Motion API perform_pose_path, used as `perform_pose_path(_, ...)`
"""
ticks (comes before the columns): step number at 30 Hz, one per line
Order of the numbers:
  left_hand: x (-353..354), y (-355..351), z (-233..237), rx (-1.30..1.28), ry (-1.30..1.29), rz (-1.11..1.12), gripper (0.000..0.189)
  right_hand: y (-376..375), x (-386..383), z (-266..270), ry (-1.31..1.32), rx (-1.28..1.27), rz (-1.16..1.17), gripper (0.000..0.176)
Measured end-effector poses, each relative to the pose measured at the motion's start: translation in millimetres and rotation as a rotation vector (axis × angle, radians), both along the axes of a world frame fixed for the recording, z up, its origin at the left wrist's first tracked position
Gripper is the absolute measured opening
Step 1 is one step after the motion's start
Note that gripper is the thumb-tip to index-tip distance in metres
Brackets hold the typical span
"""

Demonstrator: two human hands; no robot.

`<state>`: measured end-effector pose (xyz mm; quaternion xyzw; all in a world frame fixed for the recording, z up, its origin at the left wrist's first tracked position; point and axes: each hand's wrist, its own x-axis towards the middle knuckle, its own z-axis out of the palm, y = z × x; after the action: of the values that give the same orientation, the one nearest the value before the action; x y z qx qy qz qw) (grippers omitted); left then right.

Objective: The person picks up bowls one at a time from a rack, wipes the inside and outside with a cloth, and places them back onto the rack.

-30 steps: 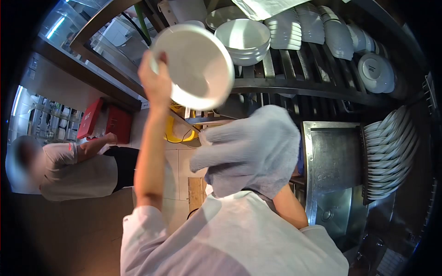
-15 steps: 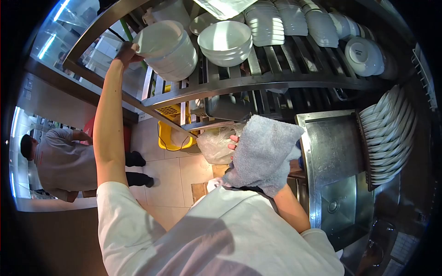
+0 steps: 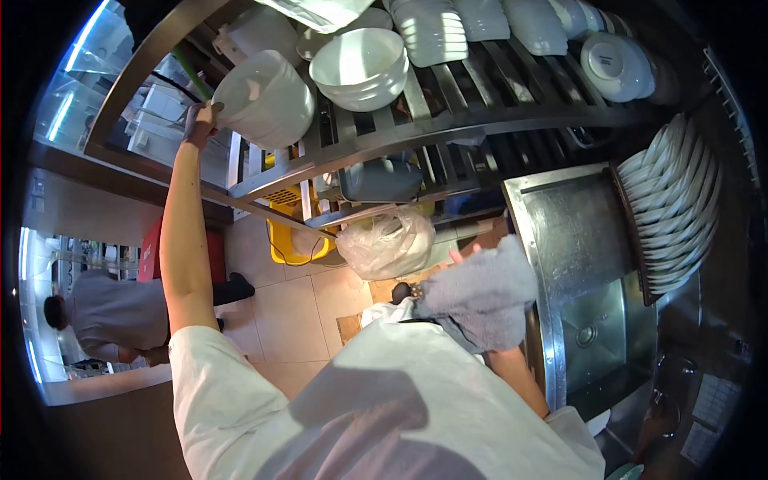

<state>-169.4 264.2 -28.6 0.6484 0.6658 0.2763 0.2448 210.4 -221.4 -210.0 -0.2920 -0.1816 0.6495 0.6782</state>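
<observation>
At the upper left, my left hand (image 3: 204,122) grips the rim of a stack of deep white bowls (image 3: 268,108) on the slatted metal rack, with the thumb side at the edge. A grey towel (image 3: 484,292) covers most of my right hand (image 3: 462,256), held low before my body. Only a few fingertips show past the towel's far edge, and the palm is hidden. Right of the bowl stack stand wider white bowls (image 3: 360,68), nested in each other.
The metal rack (image 3: 352,148) also carries stacks of white dishes (image 3: 432,32). On the right are a steel sink (image 3: 592,336) and a row of white plates (image 3: 672,212). A plastic bag (image 3: 388,244) and a yellow basket (image 3: 296,244) sit below. Another person (image 3: 120,312) stands at left.
The view has shifted, so the rack appears higher and farther left. My right hand and the towel have moved right and lower toward the sink. My left hand stays at the bowl stack.
</observation>
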Motion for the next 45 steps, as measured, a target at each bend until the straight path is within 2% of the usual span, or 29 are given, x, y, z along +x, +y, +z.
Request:
perform_pose_path(1, 5, 3, -5, 0.075, 0.070, 0.047, 0.032, 0, 3, 12, -0.023, 0.008, -0.001, 0.062)
perform_pose_path(2, 9, 4, -9, 0.071, 0.068, 0.041, 0.032, 0, 4, 20, -0.056, 0.018, -0.003, 0.061)
perform_pose_path(4, 6, 7, -15, 0.245, 0.034, 0.149, 0.036, -1, 5, 15, -0.116, 0.012, -0.008, 0.060)
perform_pose_path(5, 3, 11, -20, 0.791, 0.384, 0.084, 0.036, -1, 5, 5, -0.143, -0.001, -0.007, 0.059)
perform_pose_path(6, 3, 19, -20, 0.800, 0.377, 0.082, 0.036, 0, 3, -8, -0.168, -0.017, -0.001, 0.058)
perform_pose_path(8, 67, -30, 19, 1.057, 0.311, -0.017, 0.025, -8, 1, -23, -0.176, -0.033, -0.006, 0.057)
perform_pose_path(10, 118, -64, 21, 0.970, 0.196, -0.314, 0.019, -9, 2, -15, -0.206, -0.052, -0.009, 0.055)
perform_pose_path(12, 172, -98, 18, 0.770, 0.095, -0.588, 0.019, -8, 8, -6, -0.258, -0.047, -0.013, 0.054)
perform_pose_path(14, 202, -97, -7, 0.725, 0.322, -0.787, 0.022, -8, 13, -2, -0.305, -0.043, -0.014, 0.052)
perform_pose_path(15, 206, -89, -18, 0.725, 0.321, -0.782, 0.022, -7, 15, -1, -0.334, -0.039, -0.016, 0.052)
perform_pose_path(17, 220, -74, -31, 0.337, 0.582, -0.749, 0.027, -5, 20, 0, -0.384, -0.030, -0.020, 0.050)
perform_pose_path(18, 224, -66, -31, 0.347, 0.577, -0.750, 0.027, -4, 21, -2, -0.415, -0.026, -0.020, 0.049)
perform_pose_path(20, 221, -57, -28, 0.209, 0.732, -0.827, 0.034, -4, 19, 1, -0.473, -0.022, -0.020, 0.048)
perform_pose_path(21, 217, -56, -31, 0.204, 0.738, -0.837, 0.034, -2, 19, 2, -0.504, -0.015, -0.016, 0.047)
perform_pose_path(23, 215, -58, -33, 0.433, 0.699, -0.896, 0.036, 2, 23, 5, -0.576, -0.007, -0.021, 0.046)
perform_pose_path(27, 213, -60, -40, 0.522, 0.520, -0.853, 0.035, 7, 31, 4, -0.707, 0.001, -0.014, 0.043)
perform_pose_path(31, 216, -63, -49, 0.532, 0.537, -0.870, 0.033, 8, 34, -5, -0.827, -0.015, -0.025, 0.040)
perform_pose_path(33, 217, -61, -55, 0.598, 0.595, -0.919, 0.024, 8, 34, -11, -0.888, -0.026, -0.031, 0.038)
perform_pose_path(37, 231, -73, -22, 0.413, 0.765, -0.983, 0.016, 11, 34, -22, -0.995, -0.047, -0.027, 0.035)
perform_pose_path(39, 241, -77, -8, 0.169, 0.836, -0.962, 0.016, 12, 33, -27, -1.041, -0.053, -0.029, 0.034)
perform_pose_path(45, 237, -75, 0, 0.382, 0.882, -1.023, 0.023, 11, 32, -45, -1.073, -0.103, -0.015, 0.030)
